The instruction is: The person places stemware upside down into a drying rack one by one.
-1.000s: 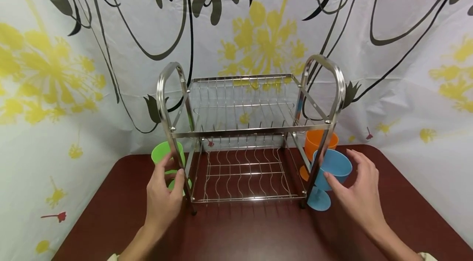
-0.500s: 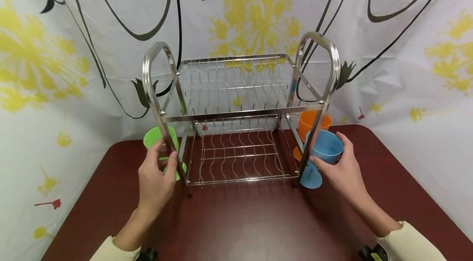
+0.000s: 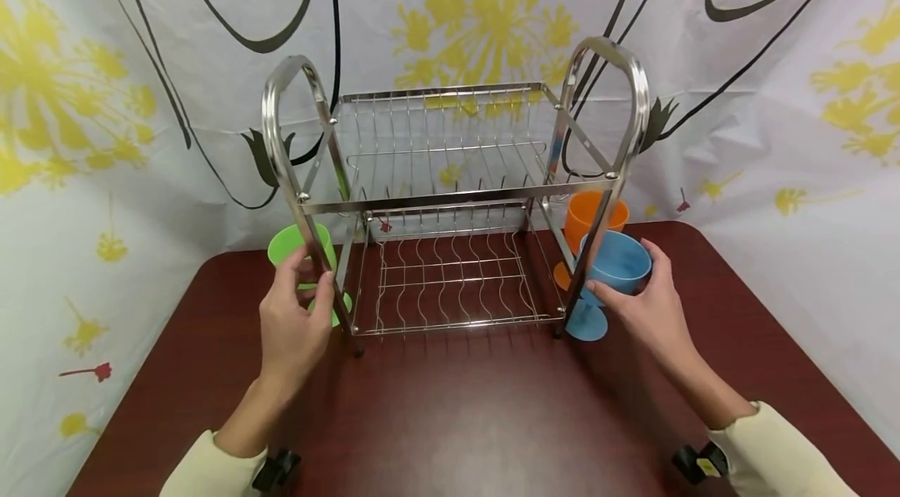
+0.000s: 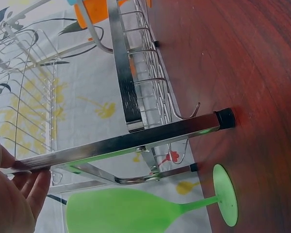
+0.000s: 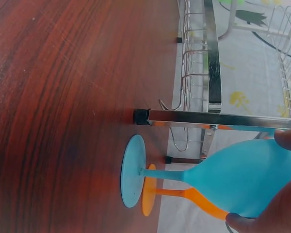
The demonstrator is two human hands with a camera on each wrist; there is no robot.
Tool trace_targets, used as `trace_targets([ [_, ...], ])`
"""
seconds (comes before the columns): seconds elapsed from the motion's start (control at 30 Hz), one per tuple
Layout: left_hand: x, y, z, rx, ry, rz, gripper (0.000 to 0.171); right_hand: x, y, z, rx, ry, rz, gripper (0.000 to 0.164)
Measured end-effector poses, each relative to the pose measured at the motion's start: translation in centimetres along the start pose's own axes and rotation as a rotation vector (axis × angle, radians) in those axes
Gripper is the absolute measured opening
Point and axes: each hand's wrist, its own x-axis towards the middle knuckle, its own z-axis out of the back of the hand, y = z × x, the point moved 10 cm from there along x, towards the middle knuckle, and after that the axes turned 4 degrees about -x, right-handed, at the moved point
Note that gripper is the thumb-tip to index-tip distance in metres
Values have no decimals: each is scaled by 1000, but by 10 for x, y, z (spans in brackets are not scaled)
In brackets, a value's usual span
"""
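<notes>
A two-tier metal dish rack (image 3: 450,200) stands on the table. My left hand (image 3: 295,317) is at its left front leg, and in the left wrist view the thumb and fingers pinch that leg (image 4: 111,145). A green plastic goblet (image 4: 121,208) stands just outside the same leg, partly behind my left fingers in the head view. On the right side, my right hand (image 3: 650,305) holds the bowl of a blue goblet (image 3: 619,262), thumb on the near side and fingers around the far right. The blue goblet's foot (image 5: 133,170) is right at the tabletop, upright beside the rack's right front leg.
Behind the blue goblet stands an orange goblet (image 3: 594,217), overlapped by the rack's leg. The dark red-brown table (image 3: 457,411) extends in front of the rack. A floral-patterned curtain (image 3: 759,122) hangs close behind and along the sides.
My right hand has come in around the blue goblet's bowl and now holds it. My left thumb has met the rack's leg. The head view has tilted downward.
</notes>
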Motion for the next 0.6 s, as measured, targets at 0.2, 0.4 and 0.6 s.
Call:
trace_targets([
  [0.2, 1, -3, 0, 11, -1, -9, 42, -1, 0, 2, 13, -10, -6, 98],
  [0.4, 0, -4, -1, 22, 12, -3, 43, -2, -3, 5, 5, -20, -10, 97],
  [0.6, -2, -5, 1, 39, 9, 1, 43, -4, -1, 9, 1, -29, -14, 98],
])
